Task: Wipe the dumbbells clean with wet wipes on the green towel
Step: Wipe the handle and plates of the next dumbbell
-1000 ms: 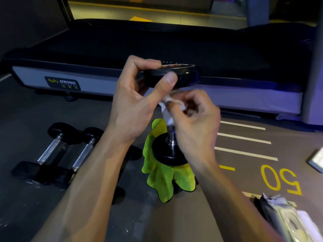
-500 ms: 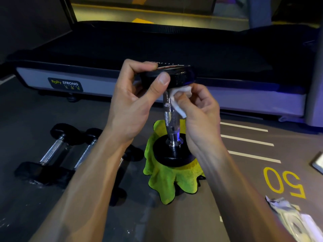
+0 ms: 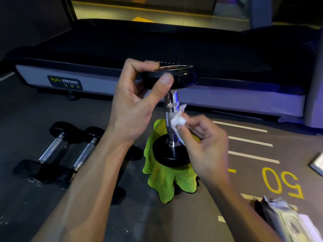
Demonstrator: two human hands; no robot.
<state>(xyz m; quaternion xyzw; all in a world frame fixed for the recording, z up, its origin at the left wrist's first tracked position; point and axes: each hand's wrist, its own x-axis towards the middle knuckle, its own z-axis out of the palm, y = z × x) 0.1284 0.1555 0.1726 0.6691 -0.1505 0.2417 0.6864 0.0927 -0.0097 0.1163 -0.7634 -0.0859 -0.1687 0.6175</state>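
A black dumbbell (image 3: 172, 109) with a chrome handle stands upright on the green towel (image 3: 167, 180) on the floor. My left hand (image 3: 134, 105) grips its top head between thumb and fingers. My right hand (image 3: 204, 147) pinches a white wet wipe (image 3: 177, 121) against the lower part of the chrome handle. Two more dumbbells (image 3: 57, 151) lie on the floor to the left, partly hidden by my left forearm.
A treadmill (image 3: 122, 49) with a dark belt runs across the back. A wet wipes pack (image 3: 286, 222) lies at the lower right. Yellow numerals and white lines are painted on the floor at the right. A white object (image 3: 318, 165) sits at the right edge.
My right hand has slid the wipe down the chrome handle from just under the top head to the lower part. My left hand keeps its hold on the top head.
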